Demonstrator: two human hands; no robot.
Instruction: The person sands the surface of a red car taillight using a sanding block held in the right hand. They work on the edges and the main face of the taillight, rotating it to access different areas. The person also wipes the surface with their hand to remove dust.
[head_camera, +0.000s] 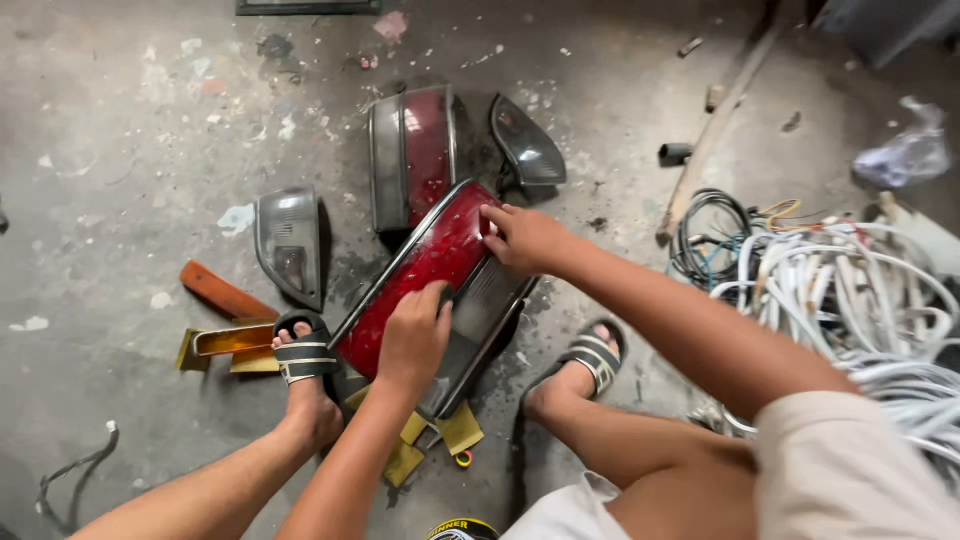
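Tail lamp (425, 270) on concrete floor (120, 200), propped between sandalled feet. Left hand (413, 335) clamps lamp's near edge; right hand (525, 238) pinches far corner. Lens and housing look unseparated. Second red lamp (412, 150) just beyond, white cable pile (860, 290) right.

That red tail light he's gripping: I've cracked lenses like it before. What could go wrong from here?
The red tail light stands tilted on edge on bare concrete, held only by the left hand and right hand; a slip could crack it. The sandalled feet sit close beside it. Other lamp units lie just behind and could get knocked.
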